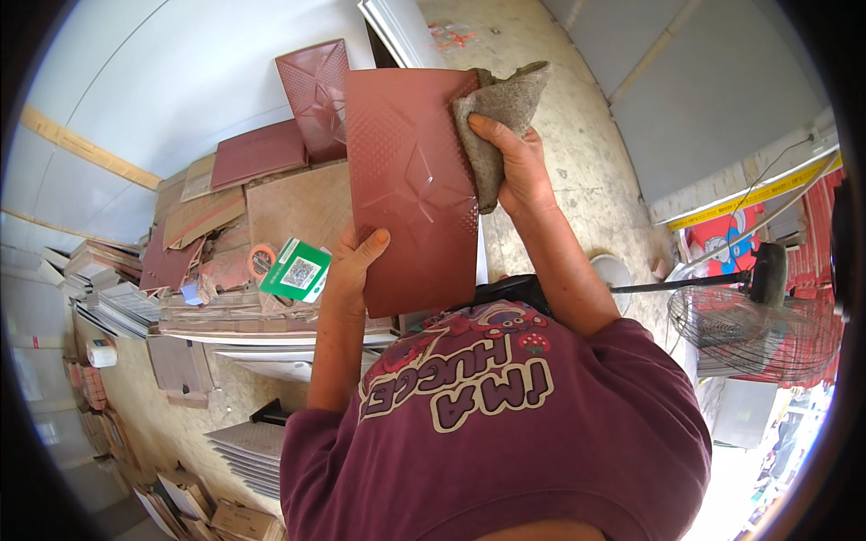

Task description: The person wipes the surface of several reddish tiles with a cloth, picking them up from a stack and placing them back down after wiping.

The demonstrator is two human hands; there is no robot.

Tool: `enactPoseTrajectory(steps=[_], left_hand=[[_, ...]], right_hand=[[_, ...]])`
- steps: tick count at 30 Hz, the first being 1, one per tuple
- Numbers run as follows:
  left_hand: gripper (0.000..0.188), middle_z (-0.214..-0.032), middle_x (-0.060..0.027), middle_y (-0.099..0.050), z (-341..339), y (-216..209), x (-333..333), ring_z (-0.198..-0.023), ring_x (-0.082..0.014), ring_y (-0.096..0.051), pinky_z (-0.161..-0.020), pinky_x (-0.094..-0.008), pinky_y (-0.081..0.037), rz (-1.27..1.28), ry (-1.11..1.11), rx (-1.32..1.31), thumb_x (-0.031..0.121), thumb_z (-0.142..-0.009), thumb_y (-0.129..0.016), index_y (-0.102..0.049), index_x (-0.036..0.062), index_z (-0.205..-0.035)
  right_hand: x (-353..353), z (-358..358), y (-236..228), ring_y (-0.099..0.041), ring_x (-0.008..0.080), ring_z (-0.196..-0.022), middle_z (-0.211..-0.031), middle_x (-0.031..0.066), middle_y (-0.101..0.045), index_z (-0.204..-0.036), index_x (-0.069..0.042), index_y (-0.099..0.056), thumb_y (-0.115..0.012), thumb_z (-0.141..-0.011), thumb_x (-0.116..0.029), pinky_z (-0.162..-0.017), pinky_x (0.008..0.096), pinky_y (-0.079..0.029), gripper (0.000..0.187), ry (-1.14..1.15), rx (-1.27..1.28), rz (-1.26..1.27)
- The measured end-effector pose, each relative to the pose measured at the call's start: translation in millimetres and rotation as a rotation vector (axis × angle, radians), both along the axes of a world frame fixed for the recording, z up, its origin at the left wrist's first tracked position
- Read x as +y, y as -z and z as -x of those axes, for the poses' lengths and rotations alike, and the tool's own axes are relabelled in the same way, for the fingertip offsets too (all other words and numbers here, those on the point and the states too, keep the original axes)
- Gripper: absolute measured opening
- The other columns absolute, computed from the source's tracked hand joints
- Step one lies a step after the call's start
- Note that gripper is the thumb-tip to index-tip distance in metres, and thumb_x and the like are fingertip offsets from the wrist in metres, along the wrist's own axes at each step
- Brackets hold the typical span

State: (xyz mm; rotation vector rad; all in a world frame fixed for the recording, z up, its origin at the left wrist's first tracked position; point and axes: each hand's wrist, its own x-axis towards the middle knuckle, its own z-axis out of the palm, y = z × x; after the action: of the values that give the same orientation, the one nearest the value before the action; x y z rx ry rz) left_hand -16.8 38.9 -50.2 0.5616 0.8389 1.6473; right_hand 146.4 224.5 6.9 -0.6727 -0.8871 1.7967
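A large reddish-brown tile [406, 135] with a raised geometric pattern is held up in front of my chest. My left hand [354, 260] grips its left edge near the lower corner, thumb on the face and fingers out of sight behind. At the upper right edge, my right hand [518, 167] is closed round a grey cloth [507, 101], its thumb pressing on top. The cloth lies folded over that edge and its loose end sticks up to the right.
Two similar tiles, one leaning [316, 95] and one flat [260, 155], are beyond a cardboard-covered stack [298, 207]. A green card [294, 270] lies there beside a tape roll [262, 261]. More tiles [244, 446] stand low left. To the right is a fan [753, 329].
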Motion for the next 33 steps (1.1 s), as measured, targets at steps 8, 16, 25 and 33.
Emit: enactPoseTrajectory(steps=[8,16,25,33], left_hand=[[0.054,-0.140,-0.0103,-0.061,-11,2,-7,-0.126,-0.0232,-0.059,-0.108,-0.0365,-0.045,-0.027,-0.090,-0.020,0.011,-0.095,-0.072,-0.054,0.0019,-0.144],[0.055,-0.146,-0.0116,-0.055,7,50,14,-0.129,-0.0234,-0.057,-0.108,-0.0383,-0.049,-0.271,0.107,-0.276,0.015,-0.101,-0.064,-0.044,0.0027,-0.151],[0.053,-0.134,-0.0069,-0.064,-29,36,-5,-0.122,-0.0206,-0.060,-0.107,-0.0350,-0.047,0.065,-0.209,0.173,0.009,-0.091,-0.076,-0.058,0.0061,-0.141],[0.045,-0.127,-0.0086,-0.068,-33,-6,-3,-0.114,-0.0169,-0.064,-0.100,-0.0322,-0.050,-0.058,-0.081,0.102,0.007,-0.094,-0.070,-0.059,0.0000,-0.137]], right_hand=[[22,-17,-21,-0.069,0.0184,-0.097,-0.109,0.0094,-0.072,-0.117,0.001,-0.066,-0.078,-0.089,-0.011,-0.086,0.0333,-0.057,0.033,0.325,0.043,-0.220],[-51,-5,-20,-0.050,0.0355,-0.137,-0.146,0.0187,-0.053,-0.141,-0.007,-0.053,-0.086,-0.067,-0.013,-0.115,0.0479,-0.041,0.081,-0.098,-0.638,-1.375],[-58,17,-34,-0.057,0.0297,-0.131,-0.138,0.0089,-0.062,-0.136,-0.010,-0.057,-0.079,-0.067,-0.008,-0.113,0.0496,-0.041,0.072,-0.077,-0.670,-1.551],[-37,28,-54,-0.057,0.0306,-0.131,-0.137,0.0099,-0.062,-0.139,-0.011,-0.054,-0.079,-0.069,-0.009,-0.115,0.0514,-0.040,0.075,0.133,-0.697,-1.583]])
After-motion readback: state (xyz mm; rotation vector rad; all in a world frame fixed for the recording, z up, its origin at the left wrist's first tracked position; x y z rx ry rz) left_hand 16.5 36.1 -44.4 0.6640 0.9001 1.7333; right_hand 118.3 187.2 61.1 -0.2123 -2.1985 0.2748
